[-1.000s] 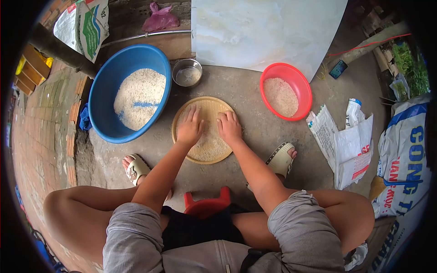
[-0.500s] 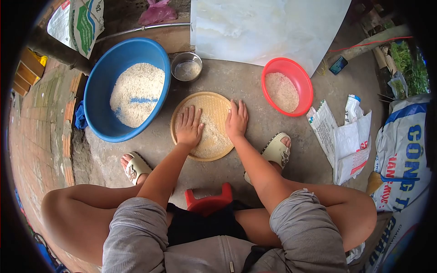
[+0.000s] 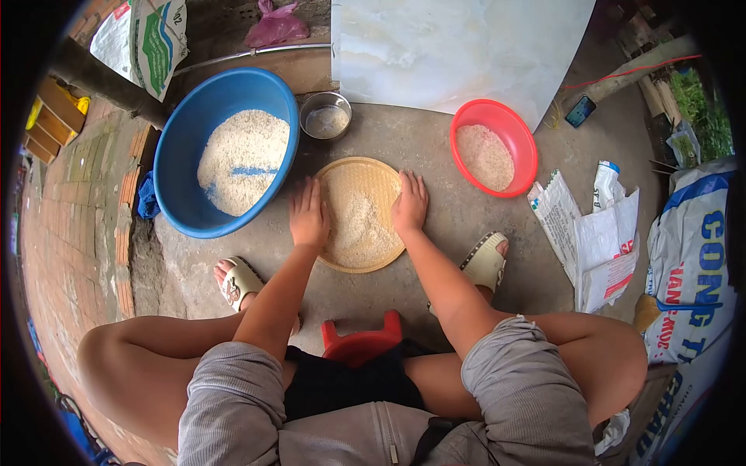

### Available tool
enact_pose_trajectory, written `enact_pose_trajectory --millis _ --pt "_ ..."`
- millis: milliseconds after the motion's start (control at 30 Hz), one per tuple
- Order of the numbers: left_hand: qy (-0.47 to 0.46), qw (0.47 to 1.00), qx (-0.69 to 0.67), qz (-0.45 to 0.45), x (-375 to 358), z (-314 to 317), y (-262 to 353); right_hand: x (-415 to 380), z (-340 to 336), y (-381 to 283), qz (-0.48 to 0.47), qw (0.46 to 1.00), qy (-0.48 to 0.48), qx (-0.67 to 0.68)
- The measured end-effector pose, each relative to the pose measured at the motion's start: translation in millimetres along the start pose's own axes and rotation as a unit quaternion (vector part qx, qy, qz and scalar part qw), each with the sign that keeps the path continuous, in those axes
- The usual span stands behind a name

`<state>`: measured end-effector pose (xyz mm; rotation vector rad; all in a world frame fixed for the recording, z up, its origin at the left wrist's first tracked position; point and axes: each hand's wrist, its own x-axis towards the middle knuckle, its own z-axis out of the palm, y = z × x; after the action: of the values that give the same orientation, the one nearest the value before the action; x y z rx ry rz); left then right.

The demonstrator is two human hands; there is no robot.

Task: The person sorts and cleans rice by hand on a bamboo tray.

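A round woven bamboo tray [image 3: 342, 172] rests on the concrete floor in front of me. White rice grains [image 3: 359, 225] lie in it, heaped in the middle and thinner toward the near side. At the tray's left rim is my left hand [image 3: 309, 215], its fingers extended along the outer edge. My right hand [image 3: 410, 203] grips the opposite rim, fingers pointing away from me. Both hands clasp the tray between them; their undersides are hidden.
A big blue basin [image 3: 175, 182] of rice stands tilted at left, beside a small steel bowl [image 3: 325, 116]. To the right are a red basin [image 3: 526, 147] with rice, a phone [image 3: 579, 112] and empty sacks [image 3: 606, 241]. A red stool [image 3: 361, 342] is beneath me.
My left hand has moved left, off the rice inside the tray and onto its rim. My right hand stays at the right rim. The rice now shows more fully. The view has shifted slightly.
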<state>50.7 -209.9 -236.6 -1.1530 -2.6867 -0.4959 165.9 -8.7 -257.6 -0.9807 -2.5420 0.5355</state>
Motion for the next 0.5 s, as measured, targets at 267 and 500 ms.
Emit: enact_pose_trajectory --millis 267,500 --pt "-0.004 0.985 -0.063 -0.160 -25 17 -36 -4 -22 7 0.014 0.999 -0.043 0.015" --pt "-0.063 0.933 -0.202 -0.291 18 18 -10 8 -47 27 0.204 0.966 -0.161 0.006"
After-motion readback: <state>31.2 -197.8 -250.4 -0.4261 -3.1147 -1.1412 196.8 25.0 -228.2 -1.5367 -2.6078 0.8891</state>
